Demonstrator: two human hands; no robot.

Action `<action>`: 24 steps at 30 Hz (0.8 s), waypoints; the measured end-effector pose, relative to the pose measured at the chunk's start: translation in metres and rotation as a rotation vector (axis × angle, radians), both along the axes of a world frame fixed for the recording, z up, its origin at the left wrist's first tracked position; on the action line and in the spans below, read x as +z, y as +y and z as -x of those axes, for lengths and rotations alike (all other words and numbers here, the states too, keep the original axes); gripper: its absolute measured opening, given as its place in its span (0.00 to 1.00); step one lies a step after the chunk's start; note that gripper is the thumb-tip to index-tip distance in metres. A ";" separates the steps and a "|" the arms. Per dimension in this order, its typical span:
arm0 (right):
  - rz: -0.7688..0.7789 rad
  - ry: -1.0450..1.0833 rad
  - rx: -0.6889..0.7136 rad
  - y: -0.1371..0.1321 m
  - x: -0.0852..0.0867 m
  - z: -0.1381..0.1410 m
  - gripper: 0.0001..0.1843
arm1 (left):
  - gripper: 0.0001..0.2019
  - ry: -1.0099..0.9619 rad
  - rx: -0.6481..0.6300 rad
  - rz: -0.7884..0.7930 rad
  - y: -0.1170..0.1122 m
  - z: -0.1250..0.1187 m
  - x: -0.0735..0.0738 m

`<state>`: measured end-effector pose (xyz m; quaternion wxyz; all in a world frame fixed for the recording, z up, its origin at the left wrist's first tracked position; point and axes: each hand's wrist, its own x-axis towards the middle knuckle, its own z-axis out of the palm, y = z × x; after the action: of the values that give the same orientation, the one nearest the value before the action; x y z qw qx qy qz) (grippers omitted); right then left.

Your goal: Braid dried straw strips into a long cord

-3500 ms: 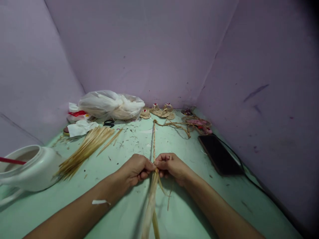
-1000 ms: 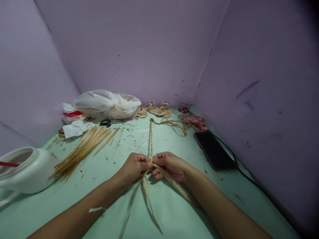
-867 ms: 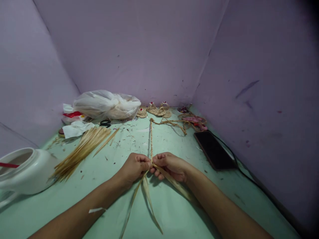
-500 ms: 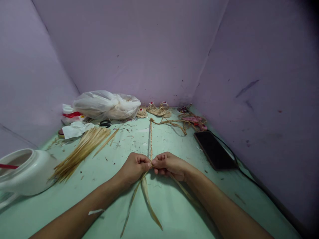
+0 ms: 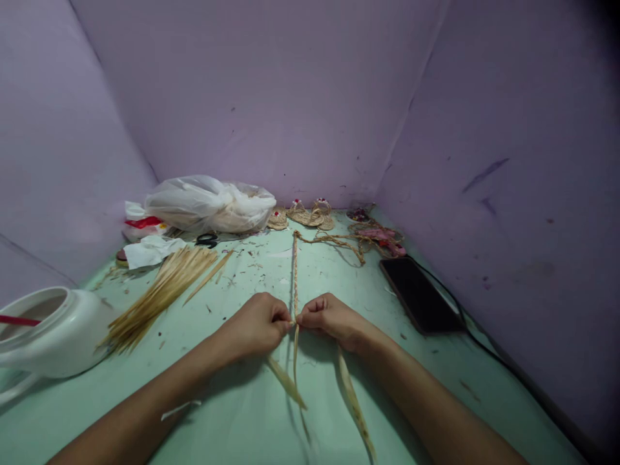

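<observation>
A thin plaited straw cord (image 5: 295, 271) runs straight from the far side of the green surface (image 5: 252, 413) down to my hands. My left hand (image 5: 254, 325) and my right hand (image 5: 329, 318) meet at its near end, both pinched shut on it. Three loose flat straw strands (image 5: 290, 386) trail from the pinch towards me, one passing under my right wrist.
A bundle of straw sticks (image 5: 162, 290) lies left, beside a white jar (image 5: 53, 332) with a red stick in it. A plastic bag (image 5: 210, 205), scissors (image 5: 208, 239) and small woven pieces (image 5: 310, 214) stand at the back. A dark phone (image 5: 419, 296) with cable lies right. Purple walls enclose the surface.
The loose strands have been crossed over: the right-hand strand swung inward and now hangs straighter. Both hands stay pinched at the cord's end, slightly farther from me.
</observation>
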<state>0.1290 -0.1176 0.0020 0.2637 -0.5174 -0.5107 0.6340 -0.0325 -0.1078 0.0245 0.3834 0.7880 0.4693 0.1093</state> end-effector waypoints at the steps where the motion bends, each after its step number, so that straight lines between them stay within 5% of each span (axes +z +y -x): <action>1: -0.017 0.004 0.001 0.000 -0.001 0.000 0.15 | 0.10 0.012 0.029 0.008 0.001 0.000 0.001; 7: -0.128 -0.049 -0.001 -0.001 -0.006 0.004 0.11 | 0.09 -0.003 0.235 0.166 -0.007 -0.010 0.009; 13: 0.009 0.004 -0.131 -0.007 -0.002 0.013 0.05 | 0.09 0.270 0.193 -0.252 -0.047 -0.028 0.000; 17: 0.028 0.069 -0.159 -0.009 -0.003 0.015 0.05 | 0.13 0.344 0.088 -0.340 -0.066 -0.031 -0.009; 20: 0.010 0.088 -0.129 -0.009 -0.005 0.013 0.07 | 0.08 0.229 0.076 -0.261 -0.062 -0.024 -0.004; 24: -0.002 0.096 -0.088 -0.008 -0.006 0.010 0.08 | 0.07 -0.135 0.427 0.039 -0.033 -0.011 0.005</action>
<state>0.1185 -0.1256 -0.0042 0.3160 -0.5079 -0.4749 0.6455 -0.0215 -0.1412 0.0294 0.3972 0.6540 0.6008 0.2314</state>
